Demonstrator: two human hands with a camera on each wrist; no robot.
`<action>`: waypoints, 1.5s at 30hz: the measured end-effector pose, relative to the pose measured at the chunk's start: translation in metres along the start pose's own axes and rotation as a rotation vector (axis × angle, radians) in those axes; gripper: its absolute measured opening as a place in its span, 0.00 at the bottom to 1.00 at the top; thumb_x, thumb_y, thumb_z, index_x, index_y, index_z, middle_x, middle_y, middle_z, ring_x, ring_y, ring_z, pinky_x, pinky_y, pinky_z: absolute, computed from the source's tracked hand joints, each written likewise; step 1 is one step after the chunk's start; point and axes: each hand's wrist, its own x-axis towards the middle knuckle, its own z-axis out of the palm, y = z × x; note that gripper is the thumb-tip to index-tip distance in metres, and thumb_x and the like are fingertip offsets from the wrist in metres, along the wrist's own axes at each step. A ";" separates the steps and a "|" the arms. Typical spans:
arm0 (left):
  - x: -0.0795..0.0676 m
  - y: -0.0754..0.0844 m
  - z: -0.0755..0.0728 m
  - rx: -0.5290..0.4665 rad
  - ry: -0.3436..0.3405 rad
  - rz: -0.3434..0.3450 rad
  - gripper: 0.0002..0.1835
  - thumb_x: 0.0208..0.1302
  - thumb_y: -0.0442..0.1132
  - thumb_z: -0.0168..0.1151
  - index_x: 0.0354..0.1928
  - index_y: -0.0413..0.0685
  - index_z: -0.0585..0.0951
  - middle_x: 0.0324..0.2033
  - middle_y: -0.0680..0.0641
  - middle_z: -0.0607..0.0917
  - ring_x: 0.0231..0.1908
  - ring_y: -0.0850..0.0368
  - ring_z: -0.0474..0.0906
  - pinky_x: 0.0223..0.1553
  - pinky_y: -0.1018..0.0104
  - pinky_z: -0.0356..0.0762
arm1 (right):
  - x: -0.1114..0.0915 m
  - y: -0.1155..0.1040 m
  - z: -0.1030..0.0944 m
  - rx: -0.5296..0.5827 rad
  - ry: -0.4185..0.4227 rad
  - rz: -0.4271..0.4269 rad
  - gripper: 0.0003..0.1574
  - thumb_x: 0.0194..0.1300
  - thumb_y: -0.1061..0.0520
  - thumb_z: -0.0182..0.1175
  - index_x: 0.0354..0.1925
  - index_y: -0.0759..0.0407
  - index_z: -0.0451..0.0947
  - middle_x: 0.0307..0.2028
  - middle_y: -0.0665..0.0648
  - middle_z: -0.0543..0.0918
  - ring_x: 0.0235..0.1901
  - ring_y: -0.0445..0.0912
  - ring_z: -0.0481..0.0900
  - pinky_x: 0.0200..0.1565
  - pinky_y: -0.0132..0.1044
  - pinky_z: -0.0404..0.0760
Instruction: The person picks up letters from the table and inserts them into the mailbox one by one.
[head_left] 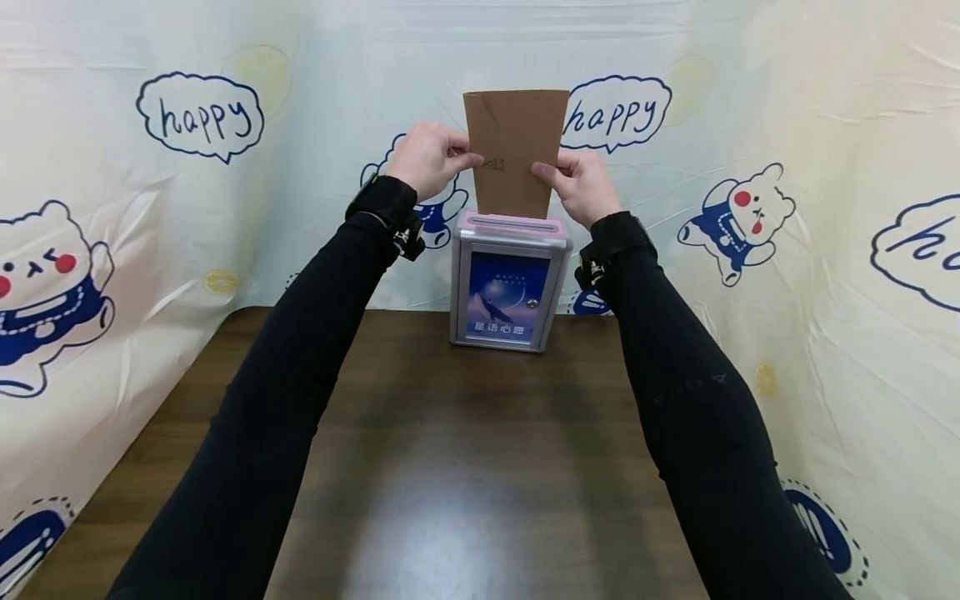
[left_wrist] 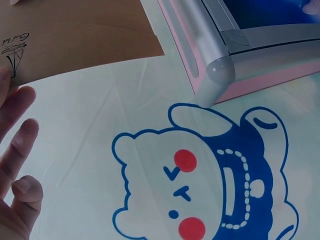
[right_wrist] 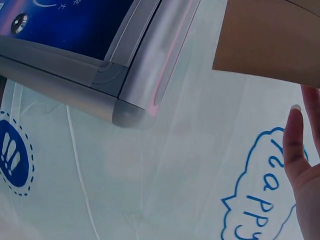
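Both hands hold a brown kraft-paper envelope (head_left: 517, 125) upright over a silver-framed box (head_left: 459, 283). My left hand (head_left: 429, 160) pinches its left edge, thumb in front, near a small dark line drawing. On the right edge, my right hand (head_left: 585, 185) pinches it likewise. The envelope's lower edge is just above the box's pink top, which has a long slot (head_left: 517, 223). In the left wrist view a gap shows between envelope (left_wrist: 90, 35) and box (left_wrist: 220, 70). A blue picture panel (head_left: 498, 287) with white lettering and a small round lock fills the box's front.
The box stands at the far edge of a brown wooden table (head_left: 450, 467). Right behind and along both sides hangs a pale cloth (head_left: 315, 50) printed with cartoon bears and "happy" bubbles. A black band with a camera (head_left: 382, 208) is on each wrist.
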 end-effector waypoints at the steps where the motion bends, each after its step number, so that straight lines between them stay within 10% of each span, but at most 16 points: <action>1: 0.002 0.000 0.002 -0.005 -0.002 0.002 0.15 0.70 0.48 0.59 0.31 0.46 0.81 0.31 0.48 0.83 0.29 0.57 0.69 0.29 0.69 0.59 | 0.000 0.003 0.000 0.004 0.010 0.009 0.22 0.68 0.46 0.59 0.53 0.57 0.84 0.49 0.56 0.85 0.54 0.43 0.77 0.62 0.37 0.66; 27: 0.007 -0.021 0.061 -0.089 0.002 -0.093 0.13 0.71 0.48 0.58 0.45 0.50 0.85 0.40 0.51 0.83 0.36 0.56 0.73 0.34 0.68 0.67 | 0.004 0.072 0.030 0.008 -0.042 0.077 0.24 0.70 0.48 0.59 0.56 0.62 0.81 0.55 0.59 0.81 0.60 0.47 0.71 0.64 0.42 0.63; 35: 0.013 0.003 0.050 -0.210 0.242 0.107 0.17 0.71 0.41 0.58 0.59 0.48 0.78 0.43 0.47 0.84 0.40 0.58 0.74 0.37 0.68 0.65 | 0.006 0.080 0.034 -0.088 -0.016 0.034 0.21 0.71 0.51 0.58 0.55 0.63 0.80 0.55 0.60 0.81 0.60 0.50 0.71 0.64 0.42 0.63; 45: 0.006 -0.005 0.063 -0.125 0.224 0.116 0.11 0.71 0.38 0.57 0.50 0.44 0.83 0.45 0.47 0.85 0.43 0.54 0.78 0.48 0.64 0.72 | 0.002 0.076 0.046 -0.069 0.156 -0.029 0.17 0.68 0.56 0.62 0.51 0.63 0.79 0.53 0.61 0.81 0.58 0.52 0.74 0.61 0.44 0.66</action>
